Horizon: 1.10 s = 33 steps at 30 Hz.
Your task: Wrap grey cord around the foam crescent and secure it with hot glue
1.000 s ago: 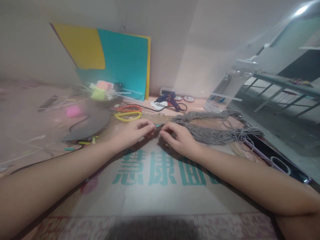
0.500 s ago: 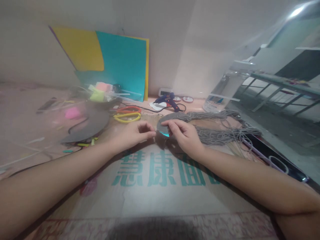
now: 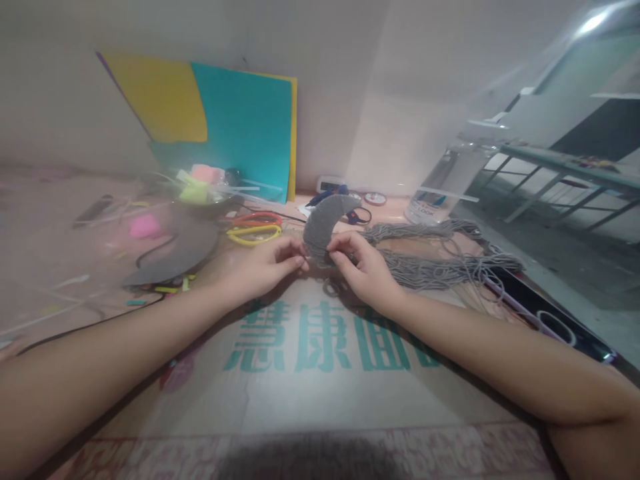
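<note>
A crescent-shaped piece wrapped in grey yarn (image 3: 320,227) stands tilted up above the middle of the table. My right hand (image 3: 364,270) pinches its lower right edge between thumb and fingers. At its lower left edge is my left hand (image 3: 277,267), fingertips pressed together; whatever they pinch is too small to make out. A loose skein of grey yarn (image 3: 425,272) spreads to the right, behind my right hand. Partly hidden by the crescent, a dark blue glue gun (image 3: 356,217) lies at the back.
Scissors with yellow handles (image 3: 255,235) and an orange-handled pair (image 3: 260,219) lie left of centre. A dark grey curved sheet (image 3: 187,250) is further left. Coloured sheets (image 3: 245,127) lean on the wall. A clear plastic bottle (image 3: 430,200) stands at the back right, near a black tray (image 3: 555,313).
The crescent has been raised and turned upright, its yarn-covered face now showing and its teal part out of sight. My right hand has shifted to its lower edge; my left has barely moved.
</note>
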Tool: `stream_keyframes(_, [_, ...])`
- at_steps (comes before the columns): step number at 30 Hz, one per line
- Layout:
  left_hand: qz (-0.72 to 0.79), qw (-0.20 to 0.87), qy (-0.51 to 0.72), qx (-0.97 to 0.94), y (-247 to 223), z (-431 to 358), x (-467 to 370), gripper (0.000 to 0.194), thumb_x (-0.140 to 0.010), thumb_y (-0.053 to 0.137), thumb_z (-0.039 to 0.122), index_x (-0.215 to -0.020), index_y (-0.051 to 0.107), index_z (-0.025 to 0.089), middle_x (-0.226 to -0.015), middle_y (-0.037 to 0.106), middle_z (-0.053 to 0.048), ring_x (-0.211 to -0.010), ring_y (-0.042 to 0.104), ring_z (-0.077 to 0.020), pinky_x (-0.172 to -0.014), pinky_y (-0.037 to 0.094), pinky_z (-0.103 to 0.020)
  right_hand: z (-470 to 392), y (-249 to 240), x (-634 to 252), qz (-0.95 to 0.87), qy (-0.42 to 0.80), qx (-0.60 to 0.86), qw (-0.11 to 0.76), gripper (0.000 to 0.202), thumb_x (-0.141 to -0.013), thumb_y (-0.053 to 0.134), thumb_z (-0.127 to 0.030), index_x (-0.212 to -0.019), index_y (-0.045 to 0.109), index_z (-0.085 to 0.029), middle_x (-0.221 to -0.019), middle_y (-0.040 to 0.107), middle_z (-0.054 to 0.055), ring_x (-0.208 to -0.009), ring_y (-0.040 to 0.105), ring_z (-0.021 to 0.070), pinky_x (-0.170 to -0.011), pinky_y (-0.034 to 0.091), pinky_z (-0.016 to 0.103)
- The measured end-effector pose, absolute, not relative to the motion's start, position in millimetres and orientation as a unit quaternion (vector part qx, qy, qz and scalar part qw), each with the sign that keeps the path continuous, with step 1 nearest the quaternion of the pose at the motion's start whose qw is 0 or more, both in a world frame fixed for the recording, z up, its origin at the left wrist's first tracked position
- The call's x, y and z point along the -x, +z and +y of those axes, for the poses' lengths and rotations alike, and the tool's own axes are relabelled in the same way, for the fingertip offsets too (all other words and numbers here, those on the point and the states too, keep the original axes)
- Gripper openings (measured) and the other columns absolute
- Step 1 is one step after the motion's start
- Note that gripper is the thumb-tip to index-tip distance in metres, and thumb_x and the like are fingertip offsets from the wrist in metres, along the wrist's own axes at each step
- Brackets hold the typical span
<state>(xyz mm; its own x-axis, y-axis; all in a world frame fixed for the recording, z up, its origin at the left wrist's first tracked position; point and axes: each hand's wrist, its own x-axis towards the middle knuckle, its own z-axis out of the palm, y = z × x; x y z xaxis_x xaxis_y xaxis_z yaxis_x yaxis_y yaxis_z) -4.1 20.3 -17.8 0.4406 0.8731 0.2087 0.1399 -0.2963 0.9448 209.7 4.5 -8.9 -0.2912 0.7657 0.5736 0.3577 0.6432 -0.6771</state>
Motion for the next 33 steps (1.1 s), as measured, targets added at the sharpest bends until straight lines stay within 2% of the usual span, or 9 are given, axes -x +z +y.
stream_keyframes(5, [0.370,0.461,0.390,-0.706,-18,23,6,0.016,-0.087,0.056,0.028,-0.093,0.067,0.019,-0.088,0.069,-0.003,-0.079,0.064,-0.0161,-0.078,0.050,-0.030,4,-10,-209,-0.772,0.235,0.360,0.468,0.005,-0.090,0.052,-0.019,-0.094,0.055,-0.021,-0.093,0.067,0.003,-0.091,0.065,0.0163,-0.087,0.051,0.032])
stream_keyframes(10, [0.406,0.432,0.395,-0.701,-11,19,4,0.019,-0.080,0.066,0.032,-0.094,0.070,0.018,-0.095,0.072,-0.004,-0.084,0.065,-0.0185,-0.078,0.050,-0.030,5,-10,-208,-0.754,0.264,0.371,0.473,0.007,-0.088,0.056,-0.022,-0.094,0.053,-0.021,-0.093,0.066,0.003,-0.088,0.066,0.0165,-0.083,0.052,0.032])
stream_keyframes(15, [0.423,0.432,0.375,-0.702,-10,18,3,0.022,-0.077,0.071,0.035,-0.089,0.066,0.017,-0.083,0.069,-0.002,-0.075,0.064,-0.0161,-0.071,0.049,-0.028,8,-11,-208,-0.730,0.313,0.384,0.472,0.010,-0.086,0.058,-0.023,-0.095,0.053,-0.022,-0.096,0.065,0.002,-0.087,0.067,0.0168,-0.080,0.053,0.032])
stream_keyframes(21, [0.376,0.443,0.363,-0.728,-13,20,5,0.021,-0.085,0.062,0.036,-0.096,0.067,0.018,-0.085,0.070,-0.003,-0.078,0.064,-0.0168,-0.075,0.050,-0.029,8,-12,-208,-0.748,0.296,0.375,0.461,0.010,-0.088,0.056,-0.021,-0.097,0.052,-0.022,-0.096,0.065,0.002,-0.089,0.066,0.0167,-0.084,0.052,0.034])
stream_keyframes(25, [0.374,0.451,0.346,-0.732,-9,18,5,0.029,-0.087,0.059,0.043,-0.097,0.066,0.017,-0.082,0.069,-0.003,-0.076,0.065,-0.0175,-0.074,0.050,-0.030,8,-14,-208,-0.754,0.291,0.377,0.452,0.012,-0.088,0.056,-0.021,-0.099,0.052,-0.022,-0.098,0.066,0.003,-0.091,0.066,0.0169,-0.085,0.051,0.034])
stream_keyframes(29, [0.418,0.414,0.335,-0.736,-4,15,5,0.034,-0.085,0.061,0.048,-0.099,0.067,0.017,-0.088,0.071,-0.004,-0.079,0.064,-0.0185,-0.071,0.049,-0.029,7,-14,-207,-0.752,0.326,0.360,0.445,0.018,-0.088,0.059,-0.025,-0.105,0.051,-0.022,-0.098,0.065,0.003,-0.088,0.067,0.0161,-0.078,0.051,0.031])
stream_keyframes(33, [0.484,0.397,0.371,-0.686,-8,18,8,0.037,-0.082,0.064,0.051,-0.097,0.067,0.018,-0.081,0.070,-0.002,-0.070,0.063,-0.0179,-0.061,0.045,-0.026,4,-10,-206,-0.741,0.369,0.377,0.417,0.028,-0.090,0.058,-0.035,-0.113,0.050,-0.021,-0.079,0.064,-0.001,-0.070,0.063,0.0138,-0.064,0.049,0.027])
